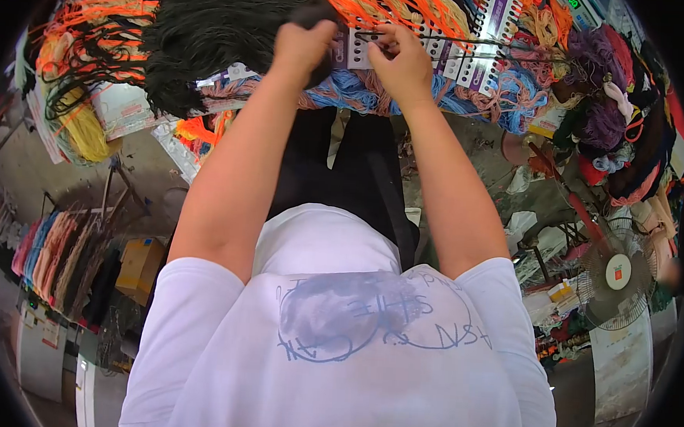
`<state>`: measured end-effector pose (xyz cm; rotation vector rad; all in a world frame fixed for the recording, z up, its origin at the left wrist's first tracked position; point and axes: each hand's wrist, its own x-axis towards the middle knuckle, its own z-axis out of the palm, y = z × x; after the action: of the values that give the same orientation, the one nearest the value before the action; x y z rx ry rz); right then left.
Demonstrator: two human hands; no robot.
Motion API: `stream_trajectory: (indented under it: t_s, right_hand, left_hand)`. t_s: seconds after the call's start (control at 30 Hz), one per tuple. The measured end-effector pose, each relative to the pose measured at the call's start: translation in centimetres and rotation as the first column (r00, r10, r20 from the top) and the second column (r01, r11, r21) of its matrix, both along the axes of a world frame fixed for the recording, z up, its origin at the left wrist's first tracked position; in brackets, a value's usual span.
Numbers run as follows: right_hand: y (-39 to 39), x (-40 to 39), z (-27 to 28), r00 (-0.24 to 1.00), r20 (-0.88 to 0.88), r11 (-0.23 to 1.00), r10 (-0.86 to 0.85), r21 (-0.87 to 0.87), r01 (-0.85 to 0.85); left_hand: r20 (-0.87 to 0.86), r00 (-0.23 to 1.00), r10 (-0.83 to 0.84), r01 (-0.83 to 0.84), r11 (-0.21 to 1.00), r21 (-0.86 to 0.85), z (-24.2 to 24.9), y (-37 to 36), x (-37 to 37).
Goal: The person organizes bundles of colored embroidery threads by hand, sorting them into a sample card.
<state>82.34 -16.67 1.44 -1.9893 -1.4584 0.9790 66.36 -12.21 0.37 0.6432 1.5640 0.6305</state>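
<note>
My left hand (302, 47) is closed around the gathered end of a thick hank of black yarn (212, 36), slightly blurred. The loose strands of the hank spread out to the left over the pile. Beside it, my right hand (402, 62) pinches with thumb and forefinger at a thin dark strand (513, 45), which stretches to the right. Beneath both hands lie white cards with punched holes (490, 36) and purple print. Blue and pink yarn (348, 90) runs along the near edge, below the hands.
Orange yarn (415, 5) covers the back of the pile. A yellow hank (87, 130) hangs at left, and purple yarn (597, 64) lies at right. A fan (616, 274) stands at lower right. Coloured hanks (54, 249) hang at lower left near a cardboard box (139, 269).
</note>
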Motion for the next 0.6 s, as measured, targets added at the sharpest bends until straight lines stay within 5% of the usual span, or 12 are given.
stream_trajectory:
  t_s: [0.03,0.1,0.2,0.23,0.3,0.33,0.4,0.47,0.53,0.57,0.6]
  right_hand:
    - [-0.1,0.7,-0.2,0.974,0.209,0.996,0.086,0.007,-0.090]
    - [0.0,1.7,-0.5,0.939,0.321,0.990,0.126,0.022,-0.140]
    - [0.4,2.0,-0.4,0.872,0.452,0.974,0.186,0.030,-0.223]
    - [0.6,2.0,-0.3,0.840,0.502,0.955,0.209,0.082,-0.286]
    - [0.9,2.0,0.1,0.802,0.555,0.929,0.221,0.132,-0.347]
    - [1.0,2.0,0.4,0.822,0.525,0.896,0.220,0.223,-0.383]
    - [1.3,1.7,1.0,0.867,0.435,0.824,0.243,0.379,-0.421]
    - [1.1,1.1,1.9,0.896,0.345,0.856,0.279,0.333,-0.395]
    - [1.0,0.8,2.2,0.921,0.217,0.898,0.324,0.237,-0.371]
    - [1.1,0.9,2.0,0.922,0.219,0.899,0.321,0.236,-0.369]
    - [1.2,0.9,1.6,0.917,0.226,0.918,0.330,0.150,-0.367]
  left_hand:
    - [0.055,0.991,0.121,-0.125,0.990,0.066,0.0,0.2,-1.3]
    - [0.252,0.899,0.358,-0.365,0.931,-0.022,1.9,1.2,-4.0]
    - [0.799,0.486,0.354,-0.345,0.918,-0.197,3.2,1.1,-7.2]
    - [0.855,0.427,0.295,-0.289,0.940,-0.180,2.9,0.9,-7.6]
    - [0.777,0.566,0.275,-0.180,0.961,-0.208,4.2,1.1,-6.7]
    - [0.814,0.568,0.122,-0.115,0.991,-0.068,4.4,1.0,-5.6]
    - [0.644,0.756,-0.116,0.103,0.993,0.057,4.8,1.2,-2.3]
    - [0.476,0.808,-0.347,0.277,0.937,0.213,2.9,0.5,0.4]
    - [-0.033,0.823,-0.568,0.539,0.760,0.365,0.4,0.0,0.9]
    - [-0.086,0.850,-0.520,0.496,0.736,0.460,0.6,0.0,1.0]
    - [0.055,0.905,-0.421,0.360,0.830,0.426,1.0,-0.1,0.5]
